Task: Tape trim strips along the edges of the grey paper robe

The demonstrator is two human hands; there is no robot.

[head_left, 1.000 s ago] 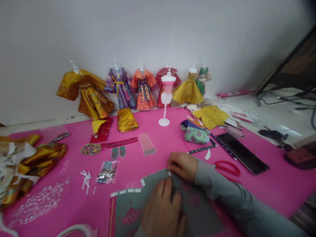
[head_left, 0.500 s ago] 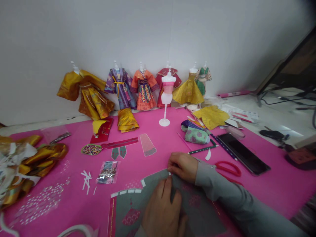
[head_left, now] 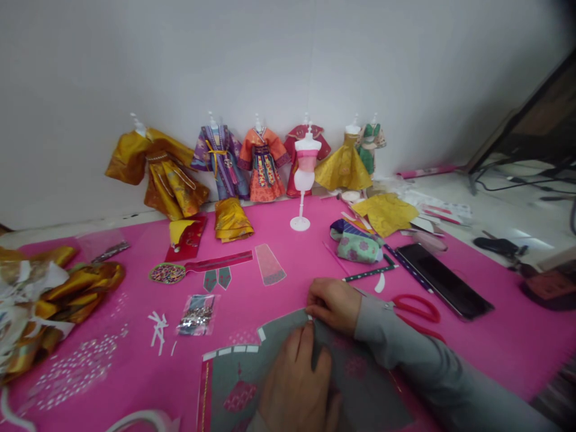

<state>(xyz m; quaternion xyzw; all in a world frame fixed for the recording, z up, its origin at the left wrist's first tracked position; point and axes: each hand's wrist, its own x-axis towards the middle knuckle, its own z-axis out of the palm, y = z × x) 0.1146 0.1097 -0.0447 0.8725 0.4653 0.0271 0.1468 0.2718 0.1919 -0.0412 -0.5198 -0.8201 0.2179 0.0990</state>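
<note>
On the pink work mat [head_left: 292, 264] lies a grey-green fabric piece [head_left: 245, 360] with red motifs and short white tape pieces [head_left: 238, 348] along its curved upper edge. My left hand [head_left: 297, 381] rests on it, palm down, fingers stretched toward that edge. Just beyond, my right hand [head_left: 333, 303] is closed in a pinch at the edge, its fingertips on a small white tape piece [head_left: 309, 318]. The fingertips of both hands almost meet there. My hands and right forearm hide much of the fabric's middle and right side.
Red-handled scissors [head_left: 416, 306] lie partly under my right sleeve, near a phone [head_left: 443, 279]. At left are white strips [head_left: 157, 330], a sequin packet [head_left: 197, 314] and gold fabric [head_left: 96, 285]. A tape roll [head_left: 141, 417] sits in front. Small dressed mannequins [head_left: 263, 162] line the wall.
Almost nothing differs. Both hands stay at the fabric's edge, with only a very slight shift of the whole view.
</note>
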